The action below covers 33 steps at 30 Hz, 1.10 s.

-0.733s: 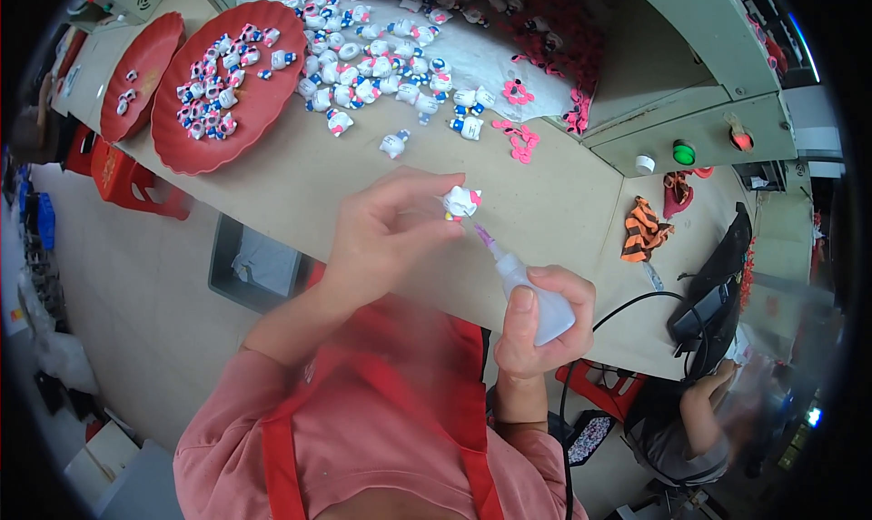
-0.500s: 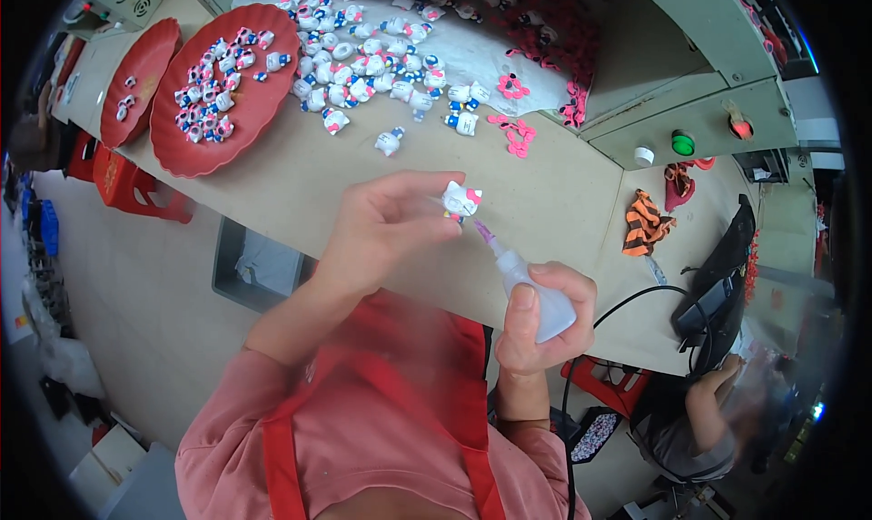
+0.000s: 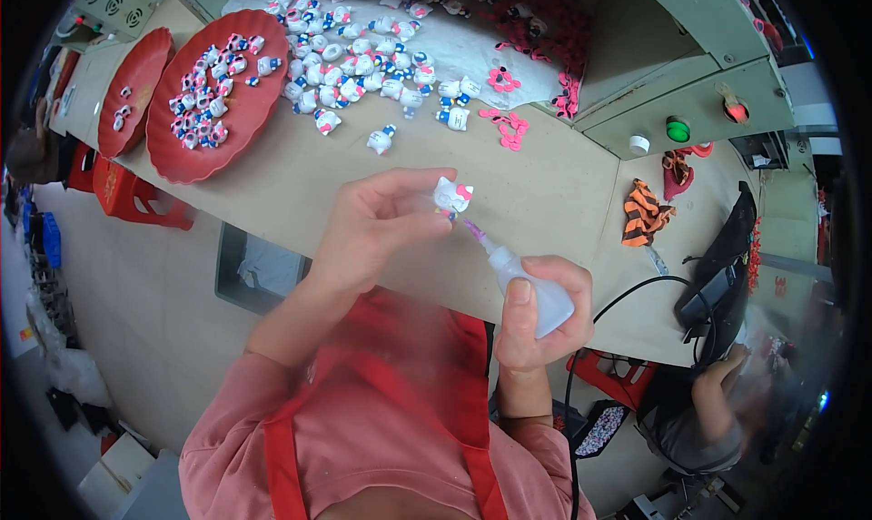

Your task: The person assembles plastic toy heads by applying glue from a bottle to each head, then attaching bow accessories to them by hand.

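Note:
Between the thumb and fingers of my left hand (image 3: 377, 225) is a small white cat figurine (image 3: 451, 194) with a pink bow, its head tilted over the table. My right hand (image 3: 549, 325) is wrapped round a translucent white squeeze bottle (image 3: 545, 295). The bottle's purple needle tip (image 3: 474, 230) points up at the figurine's lower part; I cannot tell whether they touch. Behind my left hand, a single white-and-blue figurine (image 3: 381, 139) lies on the table (image 3: 536, 193). A spread of similar figurines (image 3: 363, 66) lies beyond it.
Two red scalloped plates (image 3: 168, 157) (image 3: 109, 143) hold figurines at the left. Pink pieces (image 3: 509, 129) lie near the machine housing (image 3: 663, 116), which has a green button (image 3: 678, 128). An orange-striped cloth (image 3: 643, 213) and black cable (image 3: 627, 293) are at right. Another person (image 3: 695, 429) sits lower right.
The figurine is turned slightly in my left fingers. Both hands, with the figurine and bottle, sit a little further left in view, and the background has shifted slightly too.

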{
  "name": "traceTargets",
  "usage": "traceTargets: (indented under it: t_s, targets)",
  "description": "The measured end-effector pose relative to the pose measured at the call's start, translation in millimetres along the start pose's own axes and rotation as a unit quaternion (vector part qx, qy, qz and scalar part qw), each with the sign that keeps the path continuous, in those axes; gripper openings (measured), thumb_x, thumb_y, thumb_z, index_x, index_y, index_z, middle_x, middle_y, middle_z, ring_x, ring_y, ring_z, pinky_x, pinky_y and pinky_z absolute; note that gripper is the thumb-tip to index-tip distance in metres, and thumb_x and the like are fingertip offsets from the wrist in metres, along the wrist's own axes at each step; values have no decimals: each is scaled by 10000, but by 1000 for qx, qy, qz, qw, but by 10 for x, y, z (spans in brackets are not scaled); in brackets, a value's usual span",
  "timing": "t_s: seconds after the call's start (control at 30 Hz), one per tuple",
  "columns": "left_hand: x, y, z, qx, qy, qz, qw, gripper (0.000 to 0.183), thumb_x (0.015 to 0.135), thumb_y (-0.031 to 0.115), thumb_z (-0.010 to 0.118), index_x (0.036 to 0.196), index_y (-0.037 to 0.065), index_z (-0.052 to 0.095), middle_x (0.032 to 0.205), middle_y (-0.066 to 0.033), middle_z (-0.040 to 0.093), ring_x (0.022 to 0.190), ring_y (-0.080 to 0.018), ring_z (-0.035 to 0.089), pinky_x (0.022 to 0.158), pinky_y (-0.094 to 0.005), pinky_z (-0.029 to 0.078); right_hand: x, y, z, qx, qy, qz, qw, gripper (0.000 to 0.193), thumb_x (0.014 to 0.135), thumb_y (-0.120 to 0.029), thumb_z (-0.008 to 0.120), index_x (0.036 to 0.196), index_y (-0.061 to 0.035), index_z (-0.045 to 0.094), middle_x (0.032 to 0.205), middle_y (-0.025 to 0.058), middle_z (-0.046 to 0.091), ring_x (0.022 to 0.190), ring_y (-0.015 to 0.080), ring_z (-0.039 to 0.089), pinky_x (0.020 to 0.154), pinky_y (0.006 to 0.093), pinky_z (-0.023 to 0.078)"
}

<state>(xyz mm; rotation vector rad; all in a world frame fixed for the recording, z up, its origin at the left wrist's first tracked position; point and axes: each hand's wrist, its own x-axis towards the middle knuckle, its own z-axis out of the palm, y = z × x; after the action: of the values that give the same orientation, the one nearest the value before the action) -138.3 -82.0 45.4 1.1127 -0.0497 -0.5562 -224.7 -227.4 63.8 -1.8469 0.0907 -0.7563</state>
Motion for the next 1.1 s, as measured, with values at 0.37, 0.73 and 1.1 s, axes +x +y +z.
traceTargets:
  t_s: [0.37, 0.73, 1.1]
  targets:
    - [42, -145, -193, -19, 5, 2, 1000, 381, 748, -67, 618, 1119, -50, 531, 968, -92, 616, 884, -132, 589, 769, -272, 504, 585, 970, 111, -33, -37, 249, 967, 293, 746, -174, 643, 956, 16, 568, 713, 102, 616, 576, 194, 591, 571, 278, 472]
    - [67, -208, -190, 30, 22, 25, 999, 383, 765, -75, 599, 1138, -38, 521, 949, -105, 625, 817, -133, 610, 761, -243, 487, 601, 652, 130, -49, -77, 288, 953, 127, 757, -125, 648, 786, -5, 623, 680, 37, 618, 587, 114, 579, 552, 238, 449]
    - [43, -261, 79, 101, 4, 73, 992, 343, 788, -86, 573, 1125, -50, 520, 909, -104, 621, 830, -123, 596, 756, -242, 494, 315, 172, 100, 147, -108, 338, 923, 93, 758, -66, 671, 806, -1, 625, 715, 4, 607, 621, 37, 522, 554, 178, 414]
